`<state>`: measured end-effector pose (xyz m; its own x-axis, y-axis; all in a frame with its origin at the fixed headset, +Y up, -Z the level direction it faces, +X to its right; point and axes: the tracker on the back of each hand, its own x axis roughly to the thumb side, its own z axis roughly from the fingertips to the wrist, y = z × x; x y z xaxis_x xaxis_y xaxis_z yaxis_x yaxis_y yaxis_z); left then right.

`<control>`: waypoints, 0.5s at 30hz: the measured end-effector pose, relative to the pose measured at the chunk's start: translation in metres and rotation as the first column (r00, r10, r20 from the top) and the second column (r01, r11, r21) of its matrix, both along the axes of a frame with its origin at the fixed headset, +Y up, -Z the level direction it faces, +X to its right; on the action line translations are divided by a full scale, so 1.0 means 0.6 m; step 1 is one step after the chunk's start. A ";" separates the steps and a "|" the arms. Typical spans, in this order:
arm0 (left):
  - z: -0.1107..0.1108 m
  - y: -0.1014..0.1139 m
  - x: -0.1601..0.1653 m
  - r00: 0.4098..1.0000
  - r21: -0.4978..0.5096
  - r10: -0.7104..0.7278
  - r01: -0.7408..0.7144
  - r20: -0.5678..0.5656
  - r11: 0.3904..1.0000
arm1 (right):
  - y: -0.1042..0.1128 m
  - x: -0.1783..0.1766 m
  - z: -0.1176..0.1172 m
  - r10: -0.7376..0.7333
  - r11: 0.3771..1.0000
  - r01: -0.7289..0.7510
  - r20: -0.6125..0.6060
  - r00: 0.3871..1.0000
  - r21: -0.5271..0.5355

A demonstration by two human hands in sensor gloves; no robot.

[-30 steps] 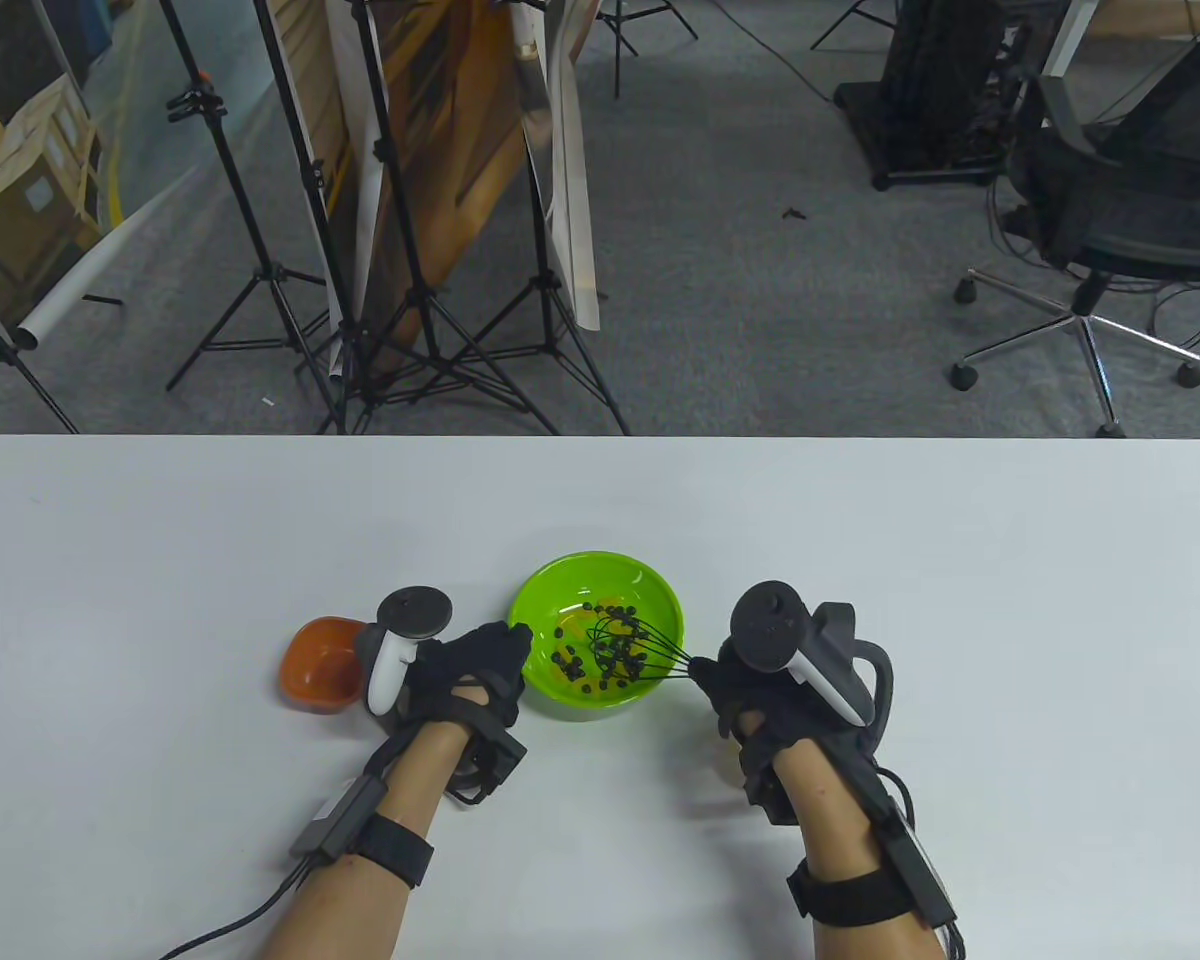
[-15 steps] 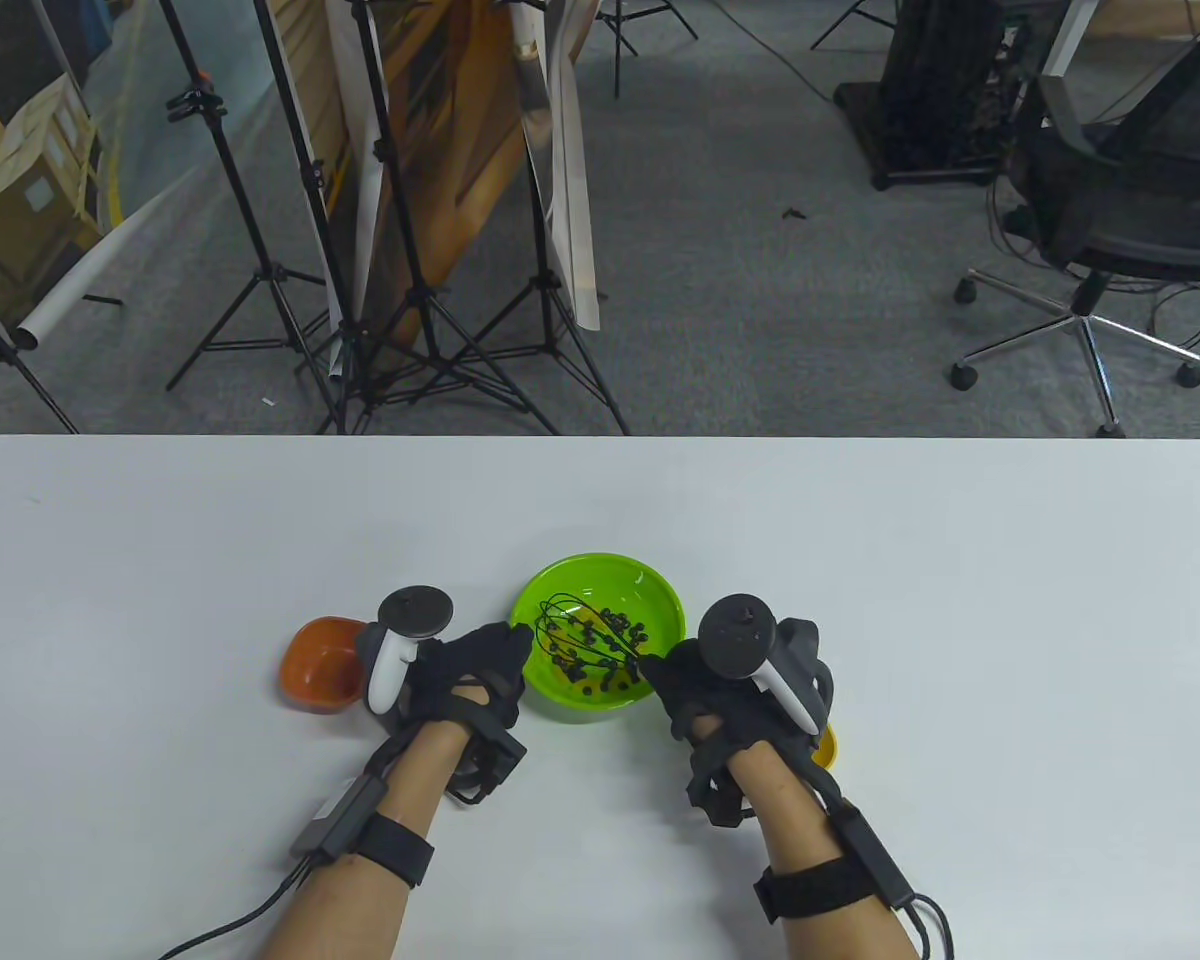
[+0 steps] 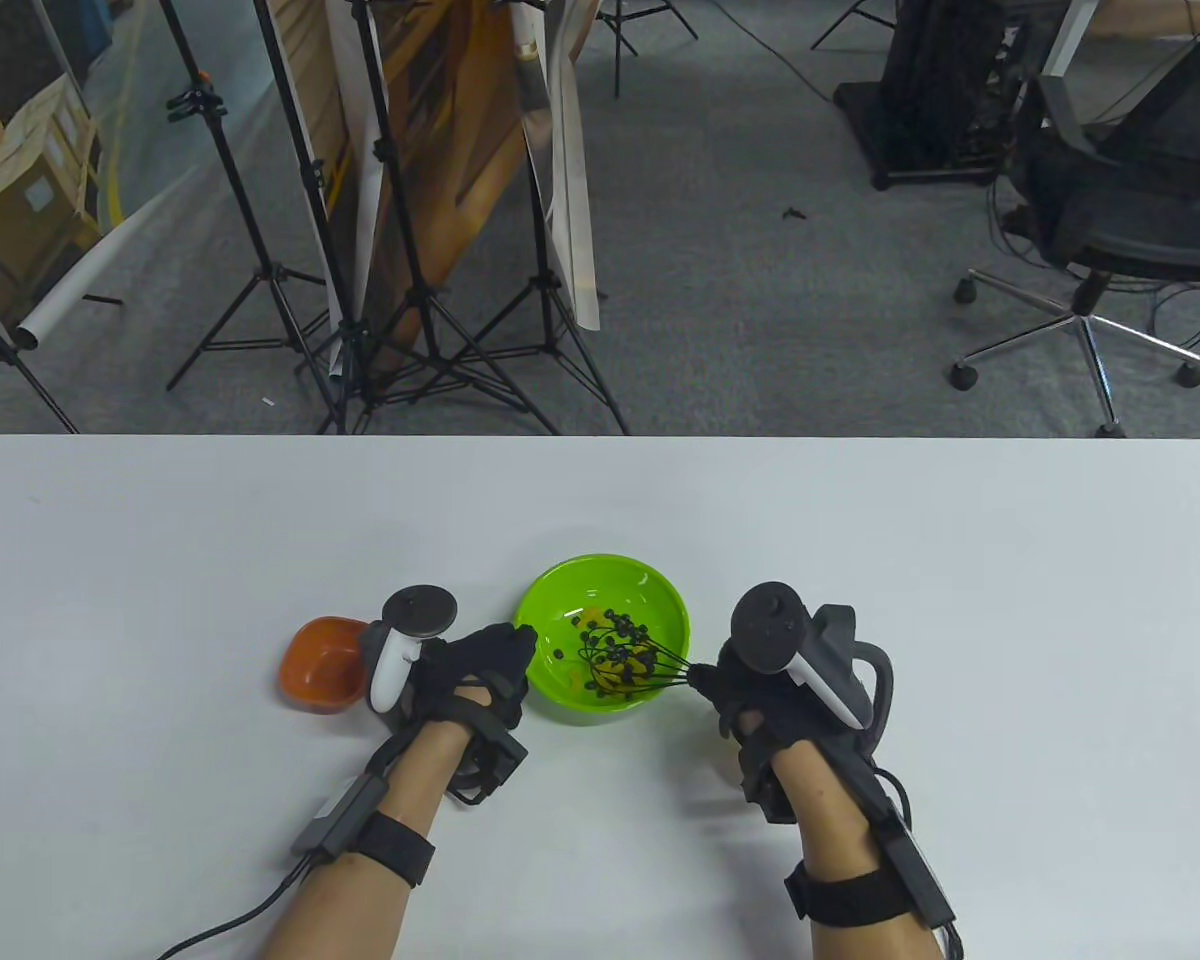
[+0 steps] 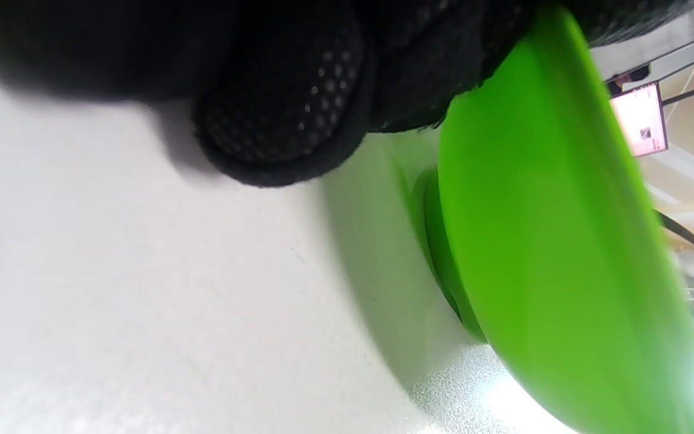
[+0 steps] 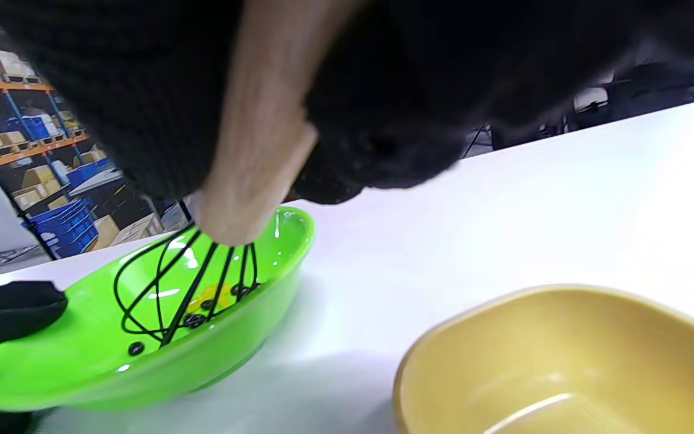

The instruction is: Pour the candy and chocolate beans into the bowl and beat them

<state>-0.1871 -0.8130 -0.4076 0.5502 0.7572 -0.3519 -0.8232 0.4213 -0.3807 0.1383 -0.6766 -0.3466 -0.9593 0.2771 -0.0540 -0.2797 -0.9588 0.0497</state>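
while the right hand [image 3: 735, 690] grips the pale wooden handle [image 5: 250, 175] of a black wire whisk [image 3: 630, 662], fingers curled round it, the whisk head sits inside the round bright green plastic bowl [image 3: 660, 600] near the table's front middle. dark chocolate beans [image 3: 615, 628] and yellow candy [image 3: 615, 658] lie in the bowl bottom, some under the wires. left hand [image 3: 475, 665] holds the bowl's left rim, fingertips [image 4: 281, 120] against its outer wall, bowl resting on the white table [image 3: 160, 560]. small orange bowl [image 3: 315, 665] sits just left of the left hand. yellow bowl [image 5: 564, 361] shows in the right wrist view, near the green bowl, under the right hand.
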 end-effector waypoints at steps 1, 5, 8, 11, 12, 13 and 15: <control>0.000 0.000 0.000 1.000 0.001 -0.002 0.002 -0.001 1.000 | -0.001 0.000 0.000 0.005 1.000 -0.005 0.013 1.000 0.015; 0.000 0.000 -0.001 1.000 0.001 0.004 -0.004 -0.003 1.000 | -0.009 0.009 -0.005 -0.019 0.999 0.017 0.051 0.999 0.039; 0.000 0.000 -0.001 1.000 0.003 0.003 -0.003 -0.003 1.000 | -0.024 0.010 -0.009 -0.021 0.998 0.016 0.081 0.996 0.061; 0.000 0.000 -0.001 1.000 -0.001 0.008 -0.008 -0.004 1.000 | -0.039 0.003 -0.012 -0.027 0.997 0.020 0.091 0.996 0.081; 0.000 0.000 -0.001 1.000 -0.001 0.007 -0.007 -0.005 1.000 | -0.046 -0.002 -0.013 -0.042 0.996 0.035 0.086 0.995 0.080; 0.000 0.000 0.000 1.000 -0.001 0.006 -0.006 -0.006 1.000 | -0.053 -0.007 -0.013 -0.050 0.995 0.041 0.092 0.995 0.095; 0.000 0.000 -0.001 1.000 -0.001 0.005 -0.005 -0.006 1.000 | -0.066 -0.020 -0.015 -0.051 0.994 0.044 0.066 0.997 0.101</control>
